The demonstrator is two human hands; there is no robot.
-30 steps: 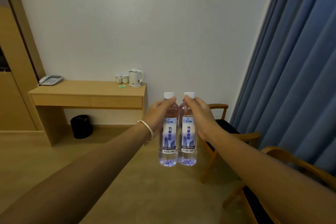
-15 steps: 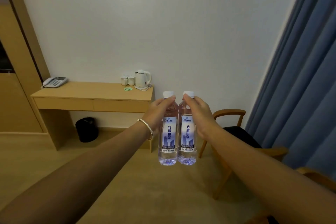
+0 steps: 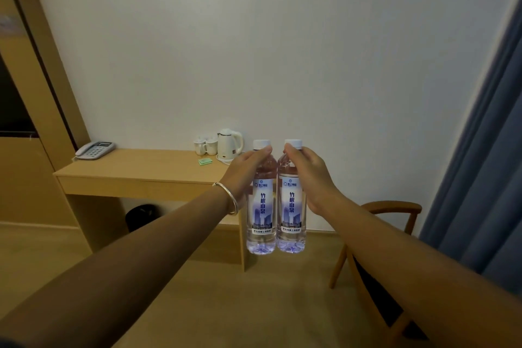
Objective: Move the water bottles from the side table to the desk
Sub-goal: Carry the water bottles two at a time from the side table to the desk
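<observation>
Grip [image 3: 245, 172] hiding bottle [image 3: 261, 215] neck.

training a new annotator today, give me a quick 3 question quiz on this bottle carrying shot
1. True or false: each hand holds one clear plastic water bottle with a white cap and a blue and white label.
2. Multiple choice: the white electric kettle stands on the light wooden desk at: A) the telephone end, B) the end nearer the bottles, C) the middle.
3. Fill in: the silver bangle is on the ___ wrist.

Key:
1. True. The left hand grips the left bottle near its neck; the right hand grips the right bottle likewise.
2. B, beside two white cups; the grey telephone is at the far end.
3. Left.
</observation>
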